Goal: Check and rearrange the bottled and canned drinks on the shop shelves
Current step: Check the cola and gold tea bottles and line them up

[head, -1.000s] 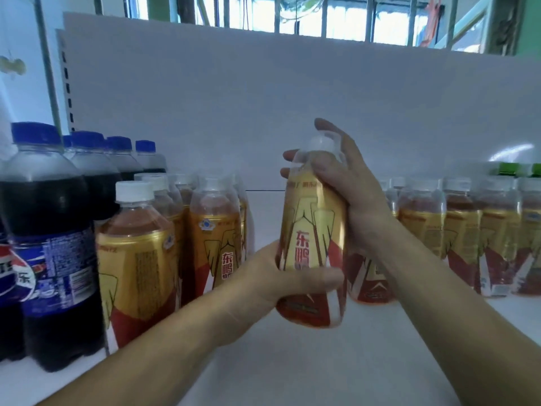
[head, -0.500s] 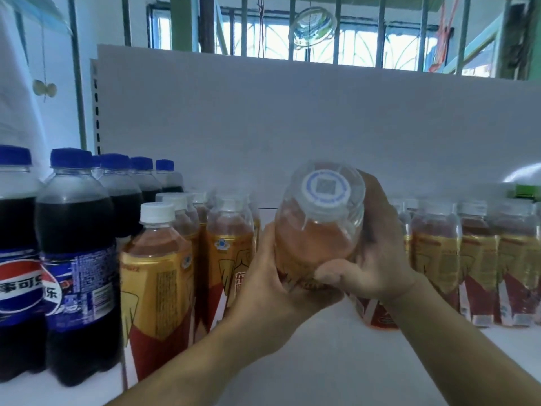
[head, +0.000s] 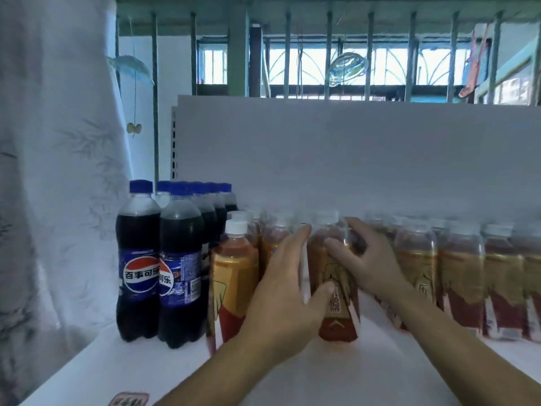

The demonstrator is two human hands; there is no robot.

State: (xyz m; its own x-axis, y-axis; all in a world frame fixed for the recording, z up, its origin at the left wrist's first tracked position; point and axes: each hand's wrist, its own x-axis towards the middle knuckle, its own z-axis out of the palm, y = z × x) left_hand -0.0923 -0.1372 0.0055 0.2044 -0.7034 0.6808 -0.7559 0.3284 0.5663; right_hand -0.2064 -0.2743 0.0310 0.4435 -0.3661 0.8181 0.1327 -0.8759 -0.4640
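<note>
**Q:** Where your two hands meet at the middle of the shelf, what do they hold?

**A:** Your left hand (head: 281, 291) and your right hand (head: 371, 265) both grip one energy-drink bottle (head: 336, 320), which has a gold label above, red below and a white cap. On the left hand, the fingers lie fairly straight up the bottle's left flank and the thumb wraps across the front of the label. On the right hand, the fingers curl round the shoulder just under the cap, with the thumb on the front.

**Q:** Where does that bottle stand?

**A:** It is upright, base down on the white shelf (head: 322, 376). It stands in the gap between two groups of like bottles. The left group (head: 234, 273) is just beside your left hand. The right row (head: 462, 273) runs off toward the right edge.

**Q:** What surrounds these?

**A:** Cola bottles (head: 137, 259) with blue caps stand in files at the far left, just beside the left group. A plain white back panel (head: 351, 156) closes the shelf behind them, with window bars (head: 328, 54) above it. A pale curtain (head: 52, 142) hangs at the left. Blur softens the label print.
</note>
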